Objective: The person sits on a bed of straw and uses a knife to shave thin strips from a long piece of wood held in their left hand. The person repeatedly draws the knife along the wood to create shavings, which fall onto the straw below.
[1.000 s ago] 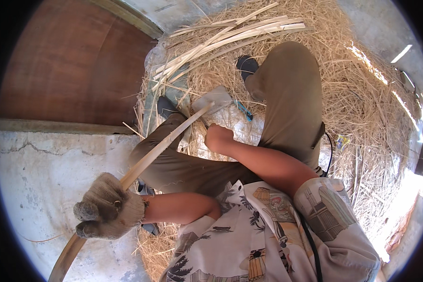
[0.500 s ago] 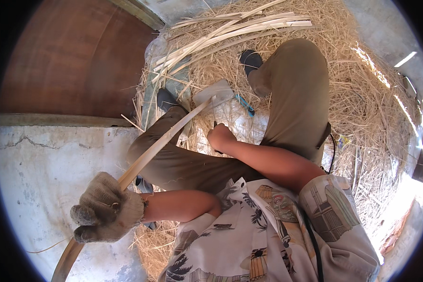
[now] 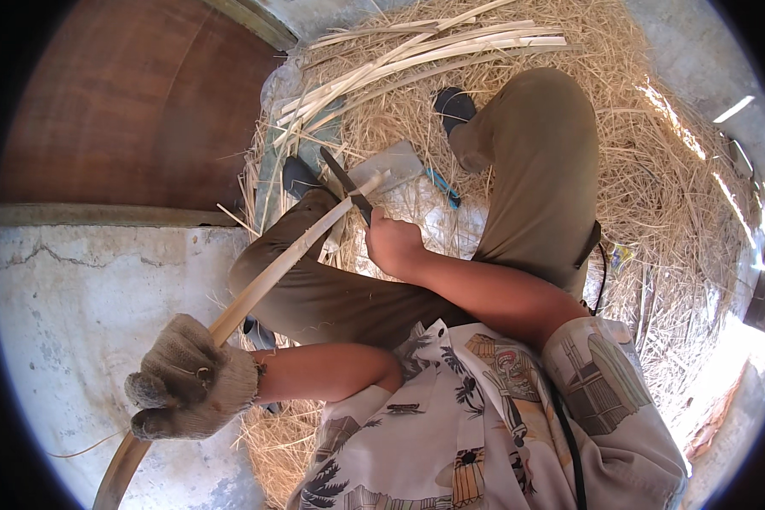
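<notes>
My left hand (image 3: 191, 378), in a worn grey knitted glove, is closed around a long split bamboo strip (image 3: 272, 270). The strip slants from the lower left up to a flat pale block (image 3: 397, 163) on the floor, where its far end rests. Bare and closed, my right hand (image 3: 395, 245) grips a dark-bladed knife (image 3: 346, 180). The blade lies across the strip near its far end, pointing up and left. Its handle is mostly hidden in my fist.
Several pale split strips (image 3: 450, 53) lie beyond my feet on a thick layer of shavings (image 3: 646, 170). A blue-handled tool (image 3: 444, 187) is beside the block. At left stand a cracked whitewashed wall (image 3: 102, 306) and a brown wooden panel (image 3: 127, 110).
The knife has swung up into view and now crosses the strip near its far end. My right hand has turned and shifted slightly left. My gloved left hand has barely moved.
</notes>
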`<move>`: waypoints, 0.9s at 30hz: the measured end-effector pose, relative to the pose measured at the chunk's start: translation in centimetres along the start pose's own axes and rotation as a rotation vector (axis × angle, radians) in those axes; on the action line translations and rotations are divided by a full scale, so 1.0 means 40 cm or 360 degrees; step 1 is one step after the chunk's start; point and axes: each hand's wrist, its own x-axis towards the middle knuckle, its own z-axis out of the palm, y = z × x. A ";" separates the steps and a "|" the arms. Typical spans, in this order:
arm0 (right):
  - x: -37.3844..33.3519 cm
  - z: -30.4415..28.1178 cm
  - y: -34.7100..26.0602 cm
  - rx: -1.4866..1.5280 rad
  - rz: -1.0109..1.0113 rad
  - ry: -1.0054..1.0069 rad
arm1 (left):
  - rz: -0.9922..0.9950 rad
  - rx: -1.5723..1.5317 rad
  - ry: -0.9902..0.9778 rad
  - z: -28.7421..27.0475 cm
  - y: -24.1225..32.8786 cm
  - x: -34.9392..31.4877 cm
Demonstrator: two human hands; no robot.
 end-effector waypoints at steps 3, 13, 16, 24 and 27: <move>0.006 -0.008 -0.001 -0.0055 -0.0162 0.0031 | 0.0009 0.0011 0.0036 -0.003 0.001 0.001; -0.028 -0.070 -0.075 0.0023 -0.1007 0.0506 | 0.0058 0.0084 0.0183 -0.004 0.001 -0.001; -0.045 -0.088 -0.100 0.0188 -0.1220 0.0602 | 0.0027 -0.0090 0.0132 -0.010 0.002 0.001; -0.107 -0.127 -0.153 0.0488 -0.1568 0.0672 | 0.0046 -0.0086 0.0108 -0.006 0.000 -0.001; -0.091 -0.121 -0.146 0.0505 -0.1307 0.0651 | -0.0078 -0.0266 -0.0058 -0.017 0.005 0.002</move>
